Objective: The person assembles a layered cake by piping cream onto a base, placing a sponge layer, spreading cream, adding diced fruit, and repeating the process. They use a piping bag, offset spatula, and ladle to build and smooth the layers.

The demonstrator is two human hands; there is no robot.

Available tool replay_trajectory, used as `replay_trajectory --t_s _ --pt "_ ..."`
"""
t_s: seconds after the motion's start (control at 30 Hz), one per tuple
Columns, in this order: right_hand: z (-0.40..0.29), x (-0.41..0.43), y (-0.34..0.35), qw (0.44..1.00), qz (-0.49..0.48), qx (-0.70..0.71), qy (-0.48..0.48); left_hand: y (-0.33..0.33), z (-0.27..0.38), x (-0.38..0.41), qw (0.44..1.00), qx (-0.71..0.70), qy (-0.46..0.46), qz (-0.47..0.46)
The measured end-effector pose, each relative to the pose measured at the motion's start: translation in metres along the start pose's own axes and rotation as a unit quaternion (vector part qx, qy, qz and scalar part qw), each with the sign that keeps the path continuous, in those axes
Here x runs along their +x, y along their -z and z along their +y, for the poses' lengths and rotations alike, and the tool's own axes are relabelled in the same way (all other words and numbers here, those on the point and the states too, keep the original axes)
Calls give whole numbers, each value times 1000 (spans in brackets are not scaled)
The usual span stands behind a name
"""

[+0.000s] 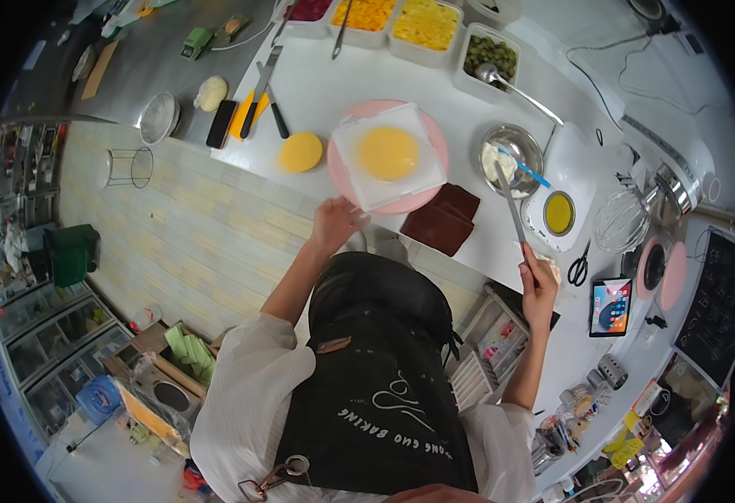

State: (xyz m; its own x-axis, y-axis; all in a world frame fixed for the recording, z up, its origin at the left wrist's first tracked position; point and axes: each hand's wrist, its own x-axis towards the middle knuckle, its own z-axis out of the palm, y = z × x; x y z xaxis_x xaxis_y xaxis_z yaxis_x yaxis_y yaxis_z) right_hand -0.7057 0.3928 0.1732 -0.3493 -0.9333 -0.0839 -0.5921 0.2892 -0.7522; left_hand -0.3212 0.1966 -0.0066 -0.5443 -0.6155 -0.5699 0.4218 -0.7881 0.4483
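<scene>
A pink cake turntable (433, 135) stands before me, carrying a square white sheet (358, 188) with a round yellow cake layer (389, 153) on top. My left hand (340, 225) is at the turntable's near rim, fingers apart and slightly blurred; contact is hard to make out. My right hand (538, 280) grips a palette knife (513, 207) by its handle. The knife's blade tip reaches into white cream (492, 162) inside a metal bowl (536, 149). A blue spatula (534, 174) rests in that bowl too. Left of the turntable lies another yellow cake layer (301, 152).
A folded brown cloth (443, 220) lies at the table's near edge. Tubs of diced fruit (427, 25) line the back. Knives (260, 94) and a phone (221, 124) lie left; a whisk (622, 220), scissors (579, 267) and a tablet (610, 307) are right.
</scene>
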Motion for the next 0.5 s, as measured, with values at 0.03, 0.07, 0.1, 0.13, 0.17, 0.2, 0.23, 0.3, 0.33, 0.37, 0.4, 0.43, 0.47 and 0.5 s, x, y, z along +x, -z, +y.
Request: replay_trajectory --t_s 0.03,0.07,0.1,0.13,0.17,0.2,0.23,0.3,0.33,0.37,0.4,0.43,0.47,0.5 --pt "-20 14 0 999 -8 -36 41 5 7 7 999 -31 -16 -21" --pt "-36 23 -3 998 -5 -53 35 11 15 10 997 -61 -28 -41" --pt "-57 33 -2 994 -10 -99 46 0 27 12 998 -53 -25 -34" --pt "-79 43 -2 988 -20 -142 56 -5 37 9 999 -45 -20 -21" --pt "-103 54 -4 980 -30 -185 65 -4 44 12 998 -50 -27 -15" --pt "-124 67 -10 969 -14 -223 104 -3 49 17 998 -55 -34 -9" --pt "-148 80 -15 952 -25 -285 104 -2 52 19 998 -60 -37 -2" --pt "-203 109 -34 933 -60 -331 129 -3 54 17 992 -125 -18 -10" --pt "-222 124 -45 911 -82 -373 155 -3 57 18 987 -157 -10 -15" --pt "-240 139 -56 887 -104 -412 183 -2 59 17 985 -169 0 -27" --pt "-258 149 -65 859 -125 -455 201 -4 59 16 982 -182 18 -45" --pt "-273 159 -76 835 -139 -486 219 -2 58 15 979 -192 35 -62" --pt "-288 169 -87 809 -154 -515 238 0 59 15 979 -183 36 -84" --pt "-304 169 -93 781 -167 -550 244 -4 57 15 978 -177 53 -99"
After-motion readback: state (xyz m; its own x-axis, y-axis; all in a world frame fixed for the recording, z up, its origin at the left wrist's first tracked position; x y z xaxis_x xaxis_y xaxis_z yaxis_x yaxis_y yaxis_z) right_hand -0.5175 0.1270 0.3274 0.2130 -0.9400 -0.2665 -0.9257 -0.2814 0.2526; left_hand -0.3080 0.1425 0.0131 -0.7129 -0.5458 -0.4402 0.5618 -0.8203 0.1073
